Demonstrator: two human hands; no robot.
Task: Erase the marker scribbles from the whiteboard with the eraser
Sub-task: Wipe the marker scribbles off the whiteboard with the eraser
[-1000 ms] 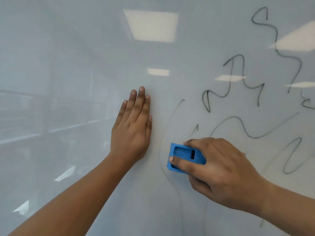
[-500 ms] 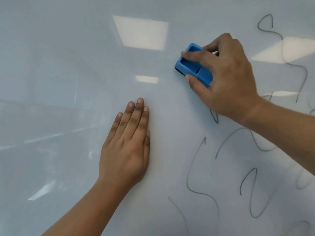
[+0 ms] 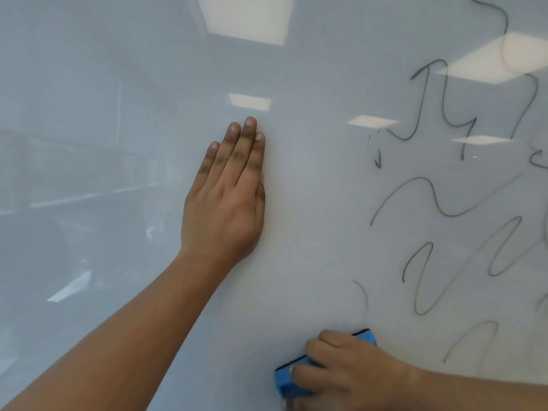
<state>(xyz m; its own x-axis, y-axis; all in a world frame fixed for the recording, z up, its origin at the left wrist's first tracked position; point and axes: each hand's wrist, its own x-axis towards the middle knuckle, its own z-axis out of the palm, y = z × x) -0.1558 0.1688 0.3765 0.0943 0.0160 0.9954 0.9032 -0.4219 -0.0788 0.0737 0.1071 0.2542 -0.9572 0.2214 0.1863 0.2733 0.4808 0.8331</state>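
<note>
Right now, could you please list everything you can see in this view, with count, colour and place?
whiteboard: one, glossy pale grey-white, fills the whole view; bare on the left and middle.
marker scribbles: several wavy lines, dark grey to black, on the right side of the board from top to bottom; a short faint stroke just above the eraser.
ceiling light reflections: several, whitish rectangles, mirrored across the top and right of the board.
eraser: one, blue with a dark pad edge, at the bottom centre against the board, partly covered by fingers.
left hand: one, flat on the board at centre, fingers together pointing up.
right hand: one, bottom right, gripping the eraser.
</note>
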